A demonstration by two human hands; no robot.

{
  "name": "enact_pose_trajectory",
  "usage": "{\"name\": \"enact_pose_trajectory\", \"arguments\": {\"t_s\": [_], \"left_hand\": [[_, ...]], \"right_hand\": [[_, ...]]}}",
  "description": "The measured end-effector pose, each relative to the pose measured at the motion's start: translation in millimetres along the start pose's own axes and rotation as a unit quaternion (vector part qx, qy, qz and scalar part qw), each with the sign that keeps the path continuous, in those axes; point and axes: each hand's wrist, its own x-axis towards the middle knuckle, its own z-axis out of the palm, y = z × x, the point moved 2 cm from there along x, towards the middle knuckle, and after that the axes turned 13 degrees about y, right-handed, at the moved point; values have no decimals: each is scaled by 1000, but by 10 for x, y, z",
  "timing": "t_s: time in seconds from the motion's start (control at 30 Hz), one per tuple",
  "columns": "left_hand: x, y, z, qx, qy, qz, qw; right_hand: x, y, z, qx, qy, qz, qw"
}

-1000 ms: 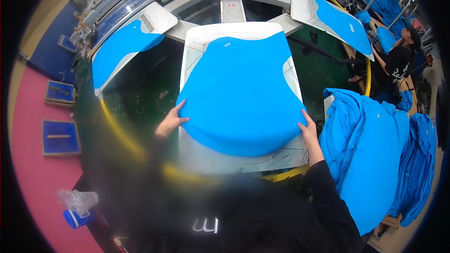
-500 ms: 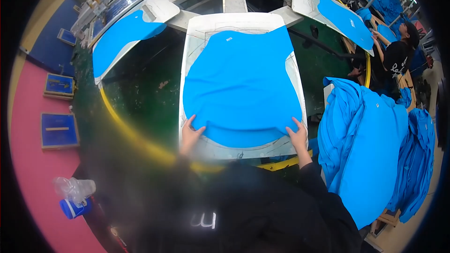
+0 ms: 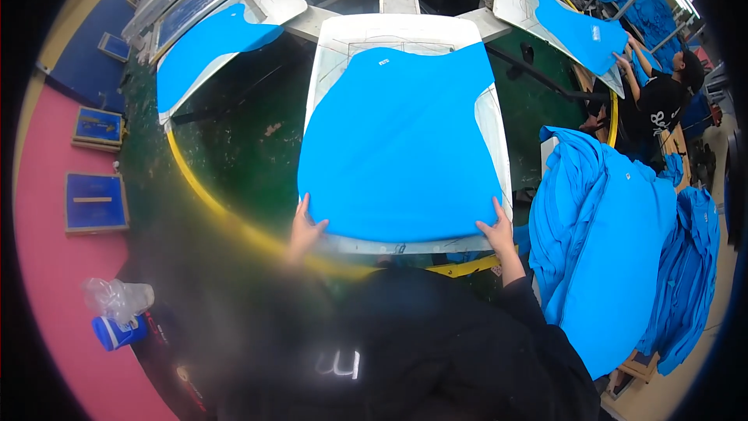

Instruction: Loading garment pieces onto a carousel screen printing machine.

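A bright blue cut fabric panel (image 3: pixel 401 140) lies smooth over a white, board-like platen (image 3: pixel 399 29), with a small pale mark near its top edge. At its lower left corner is my left hand (image 3: pixel 305 231), thumb and forefinger spread apart and touching the fabric edge. My right hand (image 3: pixel 500 231) is at the lower right corner in much the same pose, thumb pointing inward and forefinger stretched up along the side. The undersides of both hands are hidden. Below the fabric's curved lower edge, a strip of platen shows.
Blue fabric pieces hang in a large pile (image 3: pixel 604 242) at my right. Neighbouring platens carry more blue panels (image 3: pixel 206 54) (image 3: pixel 573 27). A yellow rail (image 3: pixel 204 196) curves below the platens. A co-worker (image 3: pixel 662 93) handles fabric at far right. Framed screens (image 3: pixel 96 201) and a blue-and-white container (image 3: pixel 118 332) stand left.
The wrinkles across the fabric have flattened, and its lower edge has straightened nearer the platen's end. My hands have shifted slightly outward at the corners. The co-worker's hands have moved a little.
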Motion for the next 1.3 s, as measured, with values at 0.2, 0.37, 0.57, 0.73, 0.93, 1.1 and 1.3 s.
{"name": "enact_pose_trajectory", "arguments": {"t_s": [0.2, 0.37, 0.57, 0.73, 0.93, 1.1, 1.3], "left_hand": [[-130, -132, 38, 44, -5, 41, 998], [-148, -90, 48, 36, -15, 18, 999], [-85, -141, 37, 73, -14, 69, 995], [-13, -532, 41, 261, 70, 209, 940], [-397, -294, 348, 98, 202, 117, 967], [-583, -485, 519, -33, 77, -30, 996], [-526, -96, 418, -5, 39, -45, 998]], "right_hand": [[-117, -97, -128, 49, 3, -4, 999], [-160, -111, -179, 67, 7, -18, 998], [-226, -65, -157, -5, 14, -53, 998], [-273, -129, -45, -141, 149, -209, 956], [-598, -463, 78, 116, 123, 46, 985], [-787, -567, 121, 60, 96, -33, 993], [-829, -741, -85, 210, 11, 124, 970]]}}
